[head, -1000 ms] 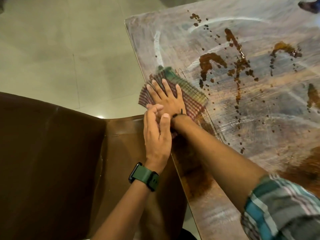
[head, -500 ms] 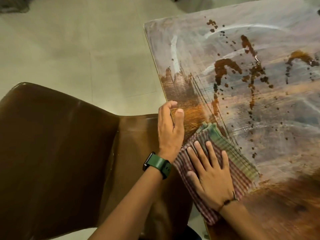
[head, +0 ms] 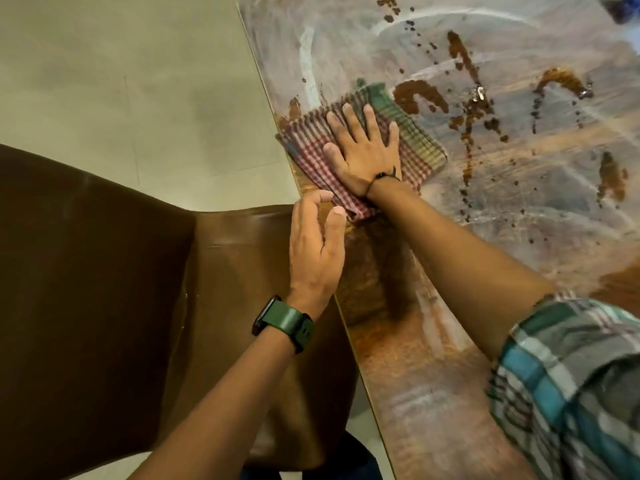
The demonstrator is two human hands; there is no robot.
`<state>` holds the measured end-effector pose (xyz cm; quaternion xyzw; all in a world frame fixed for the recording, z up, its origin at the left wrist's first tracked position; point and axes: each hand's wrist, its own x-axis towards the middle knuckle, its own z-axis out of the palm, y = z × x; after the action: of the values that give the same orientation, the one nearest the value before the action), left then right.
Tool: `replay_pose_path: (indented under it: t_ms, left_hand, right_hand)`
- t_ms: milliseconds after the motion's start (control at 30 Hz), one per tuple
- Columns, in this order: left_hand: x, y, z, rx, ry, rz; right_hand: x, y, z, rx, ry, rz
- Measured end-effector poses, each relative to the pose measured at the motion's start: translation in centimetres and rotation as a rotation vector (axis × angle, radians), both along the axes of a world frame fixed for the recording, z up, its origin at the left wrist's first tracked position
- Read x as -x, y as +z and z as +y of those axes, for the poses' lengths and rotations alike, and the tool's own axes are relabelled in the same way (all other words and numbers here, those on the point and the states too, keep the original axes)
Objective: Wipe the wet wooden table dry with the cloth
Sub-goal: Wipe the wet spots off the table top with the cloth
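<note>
A folded checked cloth (head: pixel 412 133), red and green, lies flat on the wooden table (head: pixel 519 202) close to its left edge. My right hand (head: pixel 363 150) presses down on the cloth with straight, spread fingers. My left hand (head: pixel 317 251), with a green watch on the wrist, sits at the table's left edge just below the cloth, fingers loosely bent, thumb touching the cloth's near corner. Brown wet puddles (head: pixel 419 97) and several drops spread over the table to the right of the cloth.
A brown leather chair (head: pixel 104 271) stands against the table's left edge, under my left arm. Pale tiled floor (head: pixel 121 81) fills the upper left. A dark object (head: pixel 620 8) shows at the table's far right corner.
My right hand has slid the cloth away from me along the left edge, back up towards the puddles. My left hand stays at the table edge.
</note>
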<state>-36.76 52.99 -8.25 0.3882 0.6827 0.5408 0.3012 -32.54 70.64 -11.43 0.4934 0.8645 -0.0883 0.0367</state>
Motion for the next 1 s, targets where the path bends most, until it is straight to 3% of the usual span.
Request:
replay_pose_path:
  t_ms: [133, 333, 433, 600, 867, 1000]
  left_hand:
    - [-0.5, 1.2, 0.1, -0.037, -0.072, 0.052]
    - [-1.6, 0.5, 2.7, 0.022, -0.165, 0.056]
    - [-2.3, -0.7, 4.3, 0.052, -0.254, 0.11]
    - [-2.5, -1.9, 4.4, -0.032, -0.217, 0.082]
    - [-2.3, -2.1, 4.5, -0.062, -0.224, 0.087]
    - [-2.1, -1.9, 4.3, -0.042, -0.205, 0.108]
  right_hand:
    - [-4.1, 0.1, -5.8, 0.012, -0.031, -0.008]
    - [-15.7, 0.7, -21.0, -0.014, -0.122, -0.028]
    - [-18.0, 0.7, -23.7, -0.002, -0.123, -0.074]
    - [-15.7, 0.2, -18.2, -0.033, -0.078, -0.025]
    - [-7.7, -0.1, 0.8, -0.004, -0.144, -0.009]
    - [-6.7, 0.3, 0.8, 0.012, -0.163, -0.009]
